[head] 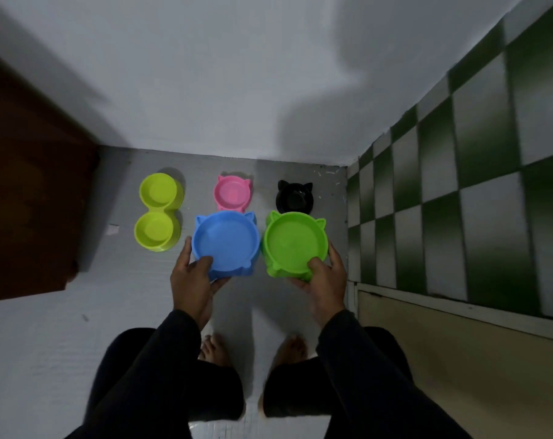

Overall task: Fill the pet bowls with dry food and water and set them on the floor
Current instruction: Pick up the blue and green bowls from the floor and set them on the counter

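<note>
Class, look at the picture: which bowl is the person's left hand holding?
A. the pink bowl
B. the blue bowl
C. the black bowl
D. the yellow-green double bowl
B: the left hand grips the near rim of the blue bowl, thumb inside it, while the right hand holds the green bowl.

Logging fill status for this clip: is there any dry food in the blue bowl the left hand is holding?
No. The blue bowl, gripped at its near rim by the left hand, shows only a bare blue inside with no food in it.
</note>
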`<state>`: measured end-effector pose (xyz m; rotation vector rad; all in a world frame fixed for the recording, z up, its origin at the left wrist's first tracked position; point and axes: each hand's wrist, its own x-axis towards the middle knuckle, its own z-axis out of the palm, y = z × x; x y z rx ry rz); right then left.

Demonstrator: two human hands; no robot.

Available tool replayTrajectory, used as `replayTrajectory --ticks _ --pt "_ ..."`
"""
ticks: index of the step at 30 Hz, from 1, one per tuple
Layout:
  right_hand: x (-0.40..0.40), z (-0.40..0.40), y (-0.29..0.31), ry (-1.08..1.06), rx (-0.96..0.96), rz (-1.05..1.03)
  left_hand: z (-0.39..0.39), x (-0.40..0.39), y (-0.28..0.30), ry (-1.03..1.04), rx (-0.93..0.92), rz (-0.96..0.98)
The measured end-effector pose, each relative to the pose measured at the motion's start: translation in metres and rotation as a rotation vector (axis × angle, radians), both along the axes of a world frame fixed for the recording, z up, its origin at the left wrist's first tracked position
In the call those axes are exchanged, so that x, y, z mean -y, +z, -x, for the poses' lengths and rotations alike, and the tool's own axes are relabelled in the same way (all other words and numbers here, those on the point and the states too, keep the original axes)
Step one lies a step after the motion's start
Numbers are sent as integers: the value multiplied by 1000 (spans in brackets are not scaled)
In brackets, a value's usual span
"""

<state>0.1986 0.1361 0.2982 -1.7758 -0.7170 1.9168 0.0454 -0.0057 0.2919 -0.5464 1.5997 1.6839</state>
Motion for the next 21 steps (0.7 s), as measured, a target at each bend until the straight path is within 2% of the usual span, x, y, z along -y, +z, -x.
replayTrajectory --ticks 7,12,21 --pt "15 -7 170 45 -25 -25 -5 14 167 -34 -55 -19" --pt "25 -7 269 35 -48 -37 -6 24 270 -38 -85 -62" --pt "20 -14 401 93 -105 -157 -7 35 385 -74 -132 -179"
